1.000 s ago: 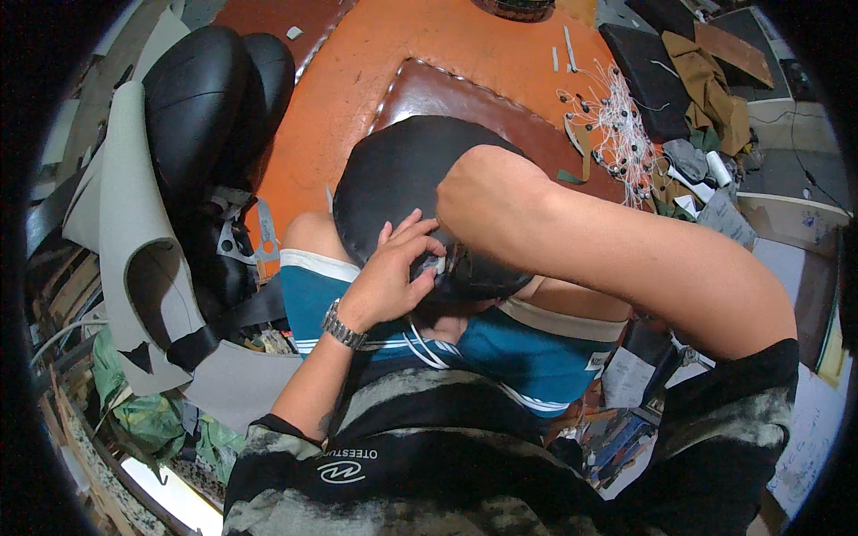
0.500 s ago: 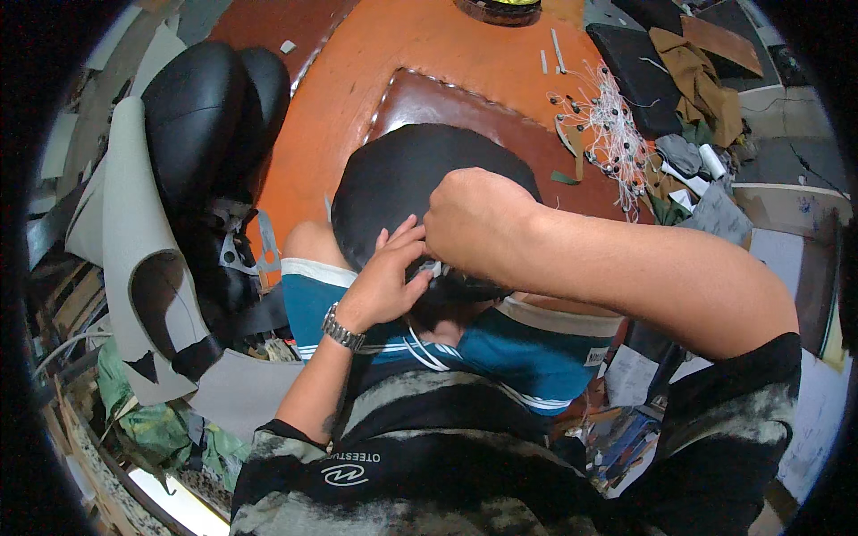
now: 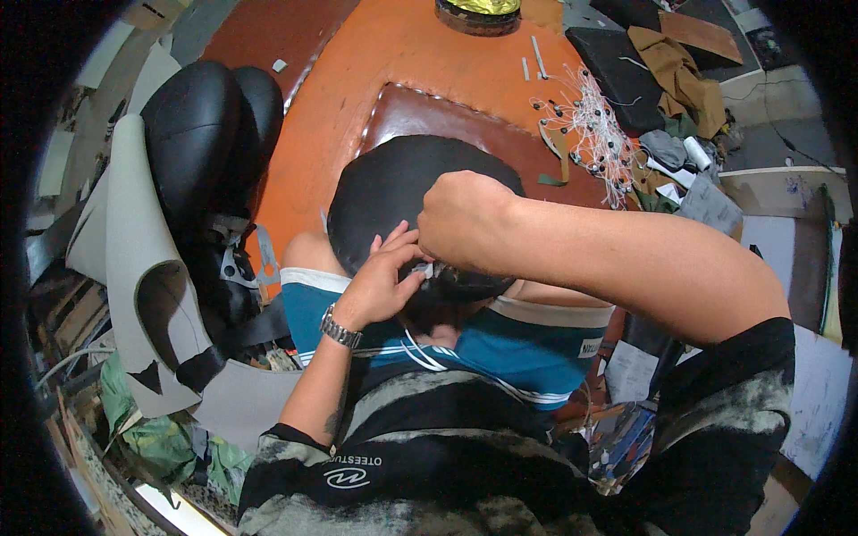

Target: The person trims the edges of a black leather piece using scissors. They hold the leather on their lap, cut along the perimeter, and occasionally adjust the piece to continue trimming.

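Note:
A round black cushion (image 3: 389, 192) with a smooth cover rests across my lap. My left hand (image 3: 384, 275), with a metal watch at the wrist, lies on its near left side, fingers stretched out and thumb apart. Close to that thumb is a small whitish piece (image 3: 426, 269), too small to name, by a dark gathered area at the cushion's near edge. Above the middle of the cushion my right hand (image 3: 465, 219) is closed in a fist, its fingertips turned away and hidden. Whatever it grips is out of sight behind the hand, beside the left fingertips.
Black padded seats (image 3: 192, 134) and a curled grey sheet (image 3: 143, 241) stand at my left. Ahead lies an orange padded surface (image 3: 331, 107) with a brown panel. White cords with black beads (image 3: 594, 129) lie right of it. A round yellow-topped container (image 3: 478, 16) stands at the far edge.
The view has shifted slightly, so the surroundings sit a little lower and further left. Both hands keep nearly the same places at the cushion.

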Tool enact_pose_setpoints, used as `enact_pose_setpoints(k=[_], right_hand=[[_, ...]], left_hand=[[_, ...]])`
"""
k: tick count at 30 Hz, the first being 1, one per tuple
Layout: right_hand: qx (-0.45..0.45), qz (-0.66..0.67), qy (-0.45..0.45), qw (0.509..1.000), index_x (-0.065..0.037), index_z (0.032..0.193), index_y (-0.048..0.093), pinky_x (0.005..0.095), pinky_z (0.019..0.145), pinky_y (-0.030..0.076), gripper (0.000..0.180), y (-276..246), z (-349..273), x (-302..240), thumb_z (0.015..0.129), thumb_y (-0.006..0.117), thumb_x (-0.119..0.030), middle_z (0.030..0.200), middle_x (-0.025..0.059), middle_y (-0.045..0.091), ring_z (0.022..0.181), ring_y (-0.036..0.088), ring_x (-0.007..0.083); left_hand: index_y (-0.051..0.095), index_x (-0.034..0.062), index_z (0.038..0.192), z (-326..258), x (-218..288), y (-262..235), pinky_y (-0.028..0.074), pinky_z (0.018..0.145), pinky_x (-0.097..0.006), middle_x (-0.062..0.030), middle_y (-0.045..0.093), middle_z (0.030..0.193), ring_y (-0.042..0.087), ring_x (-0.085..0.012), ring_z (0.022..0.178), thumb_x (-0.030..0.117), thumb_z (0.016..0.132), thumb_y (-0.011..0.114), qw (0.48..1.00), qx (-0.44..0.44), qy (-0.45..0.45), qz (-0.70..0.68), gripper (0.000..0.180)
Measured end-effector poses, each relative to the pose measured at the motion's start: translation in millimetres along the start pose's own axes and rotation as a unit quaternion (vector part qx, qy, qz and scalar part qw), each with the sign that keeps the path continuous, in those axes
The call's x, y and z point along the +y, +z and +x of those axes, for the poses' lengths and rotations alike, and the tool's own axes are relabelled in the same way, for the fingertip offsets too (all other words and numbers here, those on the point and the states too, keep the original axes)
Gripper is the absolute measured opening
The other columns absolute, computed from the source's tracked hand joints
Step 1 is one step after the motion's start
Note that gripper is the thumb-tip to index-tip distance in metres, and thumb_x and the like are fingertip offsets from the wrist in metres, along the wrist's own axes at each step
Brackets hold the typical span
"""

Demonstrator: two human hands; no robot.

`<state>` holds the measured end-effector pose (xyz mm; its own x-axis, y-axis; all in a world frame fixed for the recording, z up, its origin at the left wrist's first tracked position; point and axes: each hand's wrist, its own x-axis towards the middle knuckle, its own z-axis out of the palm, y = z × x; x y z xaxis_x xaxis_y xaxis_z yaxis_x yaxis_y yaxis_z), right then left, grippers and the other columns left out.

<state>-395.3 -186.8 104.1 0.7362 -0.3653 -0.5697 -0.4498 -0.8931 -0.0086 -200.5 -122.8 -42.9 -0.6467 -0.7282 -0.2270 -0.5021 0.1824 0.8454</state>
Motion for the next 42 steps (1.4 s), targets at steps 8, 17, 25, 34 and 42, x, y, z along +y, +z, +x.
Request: enact_pose_setpoints(k=[8, 17, 25, 34, 42], right_hand=[[0.032, 0.031, 0.081, 0.996, -0.012, 0.087, 0.083, 0.0402, 0.076, 0.063, 0.012, -30, -33, 0, 0.086, 0.073, -0.018, 0.090, 0.0088, 0.080, 0.092, 0.080, 0.0268], [0.243, 0.255, 0.382, 0.854, -0.014, 0.121, 0.077, 0.0450, 0.077, 0.060, 0.045, 52, -150, -14, 0.079, 0.086, -0.029, 0.092, 0.0154, 0.076, 0.088, 0.076, 0.0362], [0.521, 0.268, 0.517, 0.624, -0.014, 0.134, 0.073, 0.0383, 0.068, 0.053, 0.065, 175, -112, -123, 0.074, 0.095, -0.024, 0.085, 0.0079, 0.072, 0.073, 0.068, 0.0243], [0.589, 0.190, 0.498, 0.608, -0.011, 0.139, 0.069, 0.0392, 0.064, 0.051, 0.070, 181, -99, -117, 0.074, 0.095, -0.022, 0.081, 0.0084, 0.070, 0.069, 0.066, 0.0246], [0.562, 0.204, 0.513, 0.616, -0.012, 0.137, 0.071, 0.0387, 0.064, 0.052, 0.068, 180, -102, -120, 0.074, 0.094, -0.020, 0.078, 0.0064, 0.066, 0.066, 0.065, 0.0229]], left_hand=[[0.070, 0.0109, 0.123, 2, -11, -1, 0.015, 0.127, -0.065, -0.0137, 0.051, 0.160, 0.028, -0.0397, 0.159, 0.012, 0.096, 0.070, 1.000, -0.012, 0.013, 0.020, 0.027], [0.068, 0.0158, 0.133, -49, 21, 52, 0.029, 0.120, -0.067, -0.0077, 0.059, 0.150, 0.046, -0.0382, 0.146, 0.010, 0.085, 0.078, 0.949, 0.132, 0.152, 0.243, 0.050], [0.063, 0.0113, 0.140, -32, 18, 89, 0.029, 0.118, -0.072, -0.0063, 0.061, 0.139, 0.043, -0.0367, 0.146, 0.019, 0.085, 0.076, 0.886, 0.140, 0.097, 0.432, 0.057], [0.074, 0.0156, 0.122, -12, 33, 78, 0.029, 0.118, -0.067, -0.0043, 0.067, 0.112, 0.048, -0.0391, 0.137, 0.022, 0.073, 0.090, 0.928, 0.057, 0.028, 0.368, 0.052], [0.078, 0.0136, 0.119, -14, 28, 68, 0.029, 0.117, -0.065, -0.0040, 0.070, 0.119, 0.046, -0.0401, 0.136, 0.026, 0.078, 0.089, 0.948, 0.083, 0.074, 0.298, 0.045]])
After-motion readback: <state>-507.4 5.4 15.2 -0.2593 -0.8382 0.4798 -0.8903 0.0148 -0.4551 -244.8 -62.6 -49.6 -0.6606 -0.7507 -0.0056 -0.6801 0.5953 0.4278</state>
